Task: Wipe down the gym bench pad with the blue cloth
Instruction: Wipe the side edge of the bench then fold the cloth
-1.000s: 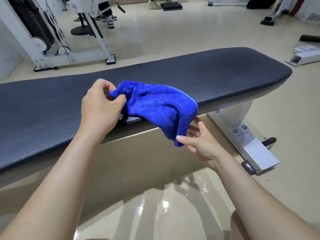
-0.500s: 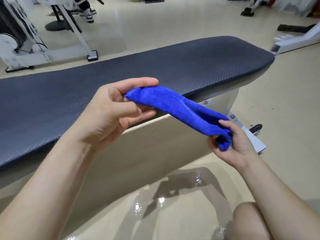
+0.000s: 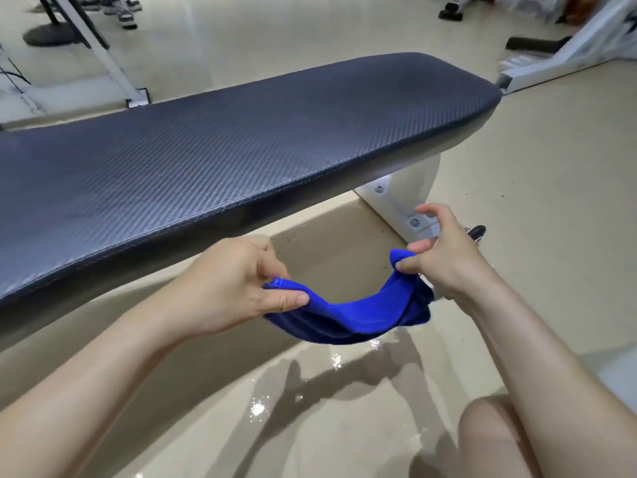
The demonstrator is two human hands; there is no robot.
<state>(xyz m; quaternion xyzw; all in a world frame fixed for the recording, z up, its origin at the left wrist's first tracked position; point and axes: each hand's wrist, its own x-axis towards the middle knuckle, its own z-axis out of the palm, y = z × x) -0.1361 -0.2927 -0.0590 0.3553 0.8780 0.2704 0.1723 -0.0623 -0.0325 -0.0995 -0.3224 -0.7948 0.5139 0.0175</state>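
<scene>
The blue cloth (image 3: 358,313) hangs folded in a sagging band between both hands, below and in front of the bench's near edge, clear of the pad. My left hand (image 3: 227,291) pinches its left end between thumb and fingers. My right hand (image 3: 444,260) pinches the right end, with two fingers lifted free. The dark textured bench pad (image 3: 213,153) stretches from the left edge to the upper right, and nothing lies on it.
The bench's white support leg (image 3: 403,198) with bolts stands just behind my right hand. A glossy beige floor (image 3: 551,201) surrounds the bench. A white machine frame (image 3: 110,63) is at the back left, other white equipment (image 3: 565,53) at the back right, a person's shoes (image 3: 125,12) at the top left. My bare knee (image 3: 493,436) shows at the bottom right.
Both hands dropped with the cloth from pad height to below the bench edge. The cloth went from a stretched roll to a sagging folded band, and the hands moved closer to me.
</scene>
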